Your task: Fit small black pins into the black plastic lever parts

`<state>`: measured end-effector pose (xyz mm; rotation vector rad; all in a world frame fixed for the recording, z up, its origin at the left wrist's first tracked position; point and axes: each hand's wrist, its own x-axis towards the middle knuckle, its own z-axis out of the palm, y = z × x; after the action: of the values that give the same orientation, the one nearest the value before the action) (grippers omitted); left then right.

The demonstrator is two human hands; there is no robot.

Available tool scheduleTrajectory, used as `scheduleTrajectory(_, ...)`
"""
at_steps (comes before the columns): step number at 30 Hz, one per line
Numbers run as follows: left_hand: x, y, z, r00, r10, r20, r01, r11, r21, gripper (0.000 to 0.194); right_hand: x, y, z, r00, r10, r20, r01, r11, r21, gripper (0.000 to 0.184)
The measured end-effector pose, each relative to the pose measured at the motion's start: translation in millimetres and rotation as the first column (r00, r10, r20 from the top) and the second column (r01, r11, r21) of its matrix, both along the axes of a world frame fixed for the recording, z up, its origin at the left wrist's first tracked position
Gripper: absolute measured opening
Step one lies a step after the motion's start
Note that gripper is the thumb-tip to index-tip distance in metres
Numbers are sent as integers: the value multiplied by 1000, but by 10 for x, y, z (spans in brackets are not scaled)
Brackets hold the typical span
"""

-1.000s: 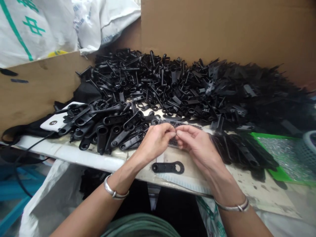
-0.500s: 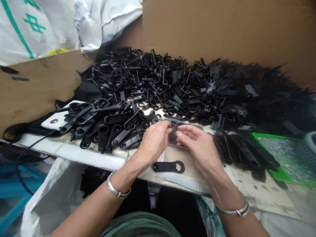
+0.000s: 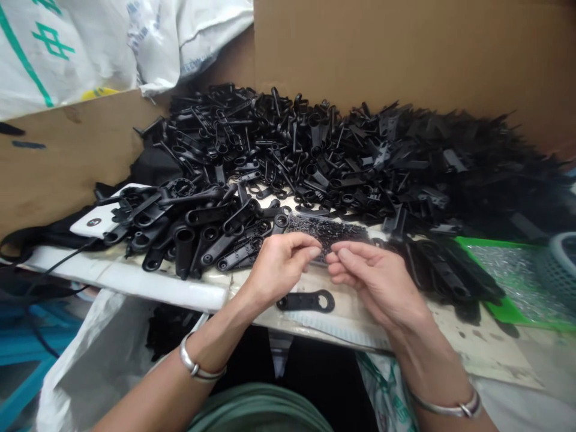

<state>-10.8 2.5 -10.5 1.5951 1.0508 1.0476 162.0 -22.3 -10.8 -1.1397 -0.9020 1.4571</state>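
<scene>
My left hand (image 3: 285, 261) is closed, thumb and forefinger pinched together; whatever they hold is too small to make out. Facing it, my right hand (image 3: 360, 267) also pinches, its fingertips a small gap away, and I cannot see what is between them. Just behind both hands lies a clear shallow box (image 3: 330, 229) full of tiny dark parts. In front of them, flat near the table edge, is a black plastic arm-shaped piece (image 3: 306, 301) with a toothed round hole at its right end.
A big heap of black plastic parts (image 3: 279, 138) covers the back of the table (image 3: 346, 318). More arm pieces (image 3: 211, 231) lie at left beside a white device (image 3: 96, 219). To the right are a green tray (image 3: 513, 300) of small shiny pieces and a grey-blue basket (image 3: 564, 258).
Both hands have drawn back from the clear box toward me, showing more of it. Their fingertips stay pinched. The black arm-shaped piece lies where it was.
</scene>
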Motion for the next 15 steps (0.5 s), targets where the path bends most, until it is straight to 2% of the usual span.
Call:
scheduleTrajectory(3, 11, -62, 20, 993, -12, 116, 34, 981, -190, 11, 7, -72, 24, 998, 26, -50, -27, 1000, -7, 20)
scheduleTrajectory(6, 34, -114, 46, 978, -12, 207, 75, 951, -301, 11, -8, -137, 54, 994, 50, -98, -49, 999, 9, 18)
scheduleTrajectory(10, 56, -176, 64, 960, -15, 281, 119, 927, -356, 12, -26, -210, 88, 992, 29, -119, -33, 999, -34, 21)
scheduleTrajectory(15, 64, -247, 80, 952, -24, 304, 139, 920, -365, 12, -36, -271, 98, 991, -15, -131, 4, 996, -84, 25)
